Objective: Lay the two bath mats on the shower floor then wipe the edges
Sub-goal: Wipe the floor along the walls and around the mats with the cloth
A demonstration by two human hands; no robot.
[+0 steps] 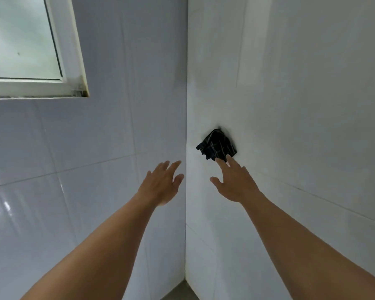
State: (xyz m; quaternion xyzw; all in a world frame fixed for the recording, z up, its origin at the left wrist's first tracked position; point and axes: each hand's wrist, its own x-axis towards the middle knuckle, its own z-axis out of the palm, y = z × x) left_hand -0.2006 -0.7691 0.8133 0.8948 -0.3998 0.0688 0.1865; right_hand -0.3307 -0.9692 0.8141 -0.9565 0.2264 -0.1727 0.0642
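A dark checked cloth (217,146) sits bunched against the white tiled right wall (301,105), just right of the room corner. My right hand (233,180) is stretched up under it, fingers spread, with the fingertips touching the cloth's lower edge and pressing it to the tile. My left hand (162,181) is raised beside it, near the corner line, fingers apart and holding nothing. No bath mat is in view.
The left tiled wall (85,169) meets the right wall in a vertical corner (186,126). A white-framed frosted window (26,46) is at the upper left. A sliver of grey floor (179,292) shows at the bottom of the corner.
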